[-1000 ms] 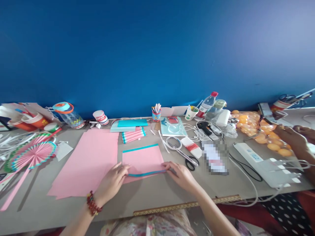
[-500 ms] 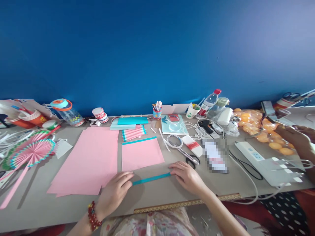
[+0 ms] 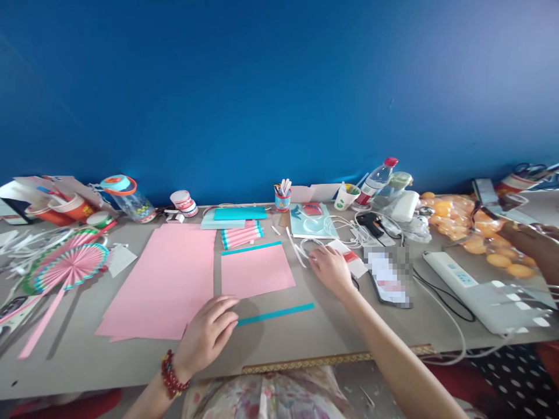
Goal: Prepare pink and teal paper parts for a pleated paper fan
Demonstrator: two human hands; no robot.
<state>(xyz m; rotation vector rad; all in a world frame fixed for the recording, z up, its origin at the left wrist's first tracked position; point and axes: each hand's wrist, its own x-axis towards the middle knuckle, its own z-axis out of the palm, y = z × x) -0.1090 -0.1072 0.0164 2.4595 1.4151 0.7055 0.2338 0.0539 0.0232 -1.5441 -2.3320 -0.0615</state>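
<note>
A narrow blue strip [image 3: 277, 314] is seen lying flat on the grey tabletop [image 3: 279, 346], just to the near side of a blue-edged pink sheet [image 3: 258, 272]. The strip's left end is met by the left hand [image 3: 213, 330], its fingers loosely bent and slightly apart; whether the strip is pressed by them cannot be told. That hand is held palm down off the sheet's near left corner, its wrist circled by a red bead bracelet [image 3: 172, 375]. Beyond the sheet's right edge, the right hand [image 3: 332, 269] is lowered palm down over a white ring [image 3: 309, 241], its fingers curled; whether anything is clamped by them cannot be told. The right forearm [image 3: 393, 343] is stretched diagonally from the sheet's near right.
</note>
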